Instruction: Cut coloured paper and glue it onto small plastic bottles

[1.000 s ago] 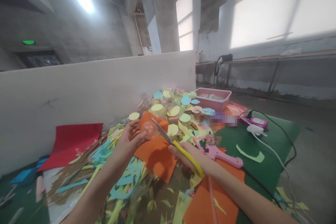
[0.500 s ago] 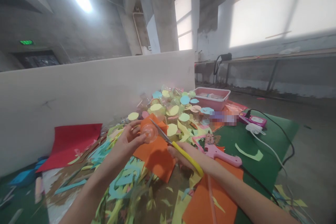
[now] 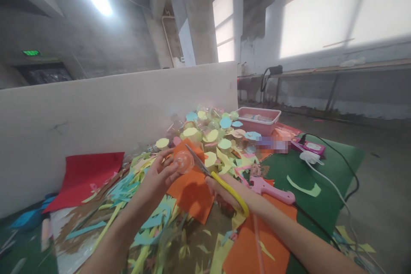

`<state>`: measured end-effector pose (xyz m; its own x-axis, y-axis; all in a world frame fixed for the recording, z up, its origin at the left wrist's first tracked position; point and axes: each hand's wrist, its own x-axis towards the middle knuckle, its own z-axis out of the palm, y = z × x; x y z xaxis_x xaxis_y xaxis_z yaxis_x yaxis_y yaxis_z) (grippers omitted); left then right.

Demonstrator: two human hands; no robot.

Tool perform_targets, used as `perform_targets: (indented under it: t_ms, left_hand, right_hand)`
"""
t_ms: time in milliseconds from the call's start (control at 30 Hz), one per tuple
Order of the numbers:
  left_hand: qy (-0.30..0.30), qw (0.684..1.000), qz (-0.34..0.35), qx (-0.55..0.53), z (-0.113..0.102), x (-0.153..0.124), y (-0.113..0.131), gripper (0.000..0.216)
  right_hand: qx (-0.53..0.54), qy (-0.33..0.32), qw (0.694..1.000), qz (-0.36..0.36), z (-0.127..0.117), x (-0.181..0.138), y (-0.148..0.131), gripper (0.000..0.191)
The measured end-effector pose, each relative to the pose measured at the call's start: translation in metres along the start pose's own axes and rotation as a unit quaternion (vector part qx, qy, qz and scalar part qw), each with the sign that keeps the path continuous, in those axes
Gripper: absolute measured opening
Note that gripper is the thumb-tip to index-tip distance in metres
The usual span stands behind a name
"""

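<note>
My left hand (image 3: 164, 168) is closed on a clear round plastic piece (image 3: 184, 162), like a small cup or dome, with orange paper (image 3: 198, 150) behind it. In my right hand (image 3: 221, 188) are yellow-handled scissors (image 3: 229, 190), their blades pointing up and left beside the plastic piece's rim. The blades reach the orange paper; whether they are cutting into it I cannot tell. Beneath both hands lies another orange sheet (image 3: 194, 201). Past them is a pile of clear plastic pieces topped with cut paper discs (image 3: 212, 135) in yellow, blue and pink.
A pink glue gun (image 3: 272, 190) lies right of my right hand, its black cord trailing off. Farther right are a pink power strip (image 3: 313, 148) and white cable. A pink basket (image 3: 259, 126) stands behind. Paper scraps (image 3: 154, 218) and red paper (image 3: 93, 173) spread leftward before a white panel (image 3: 128, 102).
My left hand, with the plastic piece and orange paper, has shifted slightly right. The scissors' handles look a little wider apart than before.
</note>
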<state>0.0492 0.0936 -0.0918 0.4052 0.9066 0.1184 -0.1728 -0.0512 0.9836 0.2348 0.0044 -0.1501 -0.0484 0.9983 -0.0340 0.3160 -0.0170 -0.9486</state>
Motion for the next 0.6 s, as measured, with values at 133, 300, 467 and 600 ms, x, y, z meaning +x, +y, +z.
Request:
perform_targets:
  t_ms: [133, 300, 467, 600]
  left_hand:
    - [-0.011, 1.0, -0.002, 0.015, -0.004, -0.002, 0.005, 0.047]
    - [-0.066, 0.991, -0.016, 0.113, -0.017, -0.002, 0.004, 0.055]
    - [-0.088, 0.979, -0.002, 0.182, -0.02, -0.004, 0.006, 0.057]
    - [-0.097, 0.981, 0.004, 0.166, -0.018, -0.005, 0.008, 0.062]
  right_hand:
    - [-0.014, -0.001, 0.999, -0.029, -0.001, 0.0, 0.002, 0.045]
    - [-0.03, -0.041, 0.99, -0.135, -0.003, 0.0, 0.008, 0.038]
    - [-0.028, -0.024, 0.995, -0.097, -0.003, 0.0, 0.008, 0.042]
    - [-0.016, -0.017, 0.997, -0.073, 0.0, 0.006, 0.014, 0.046]
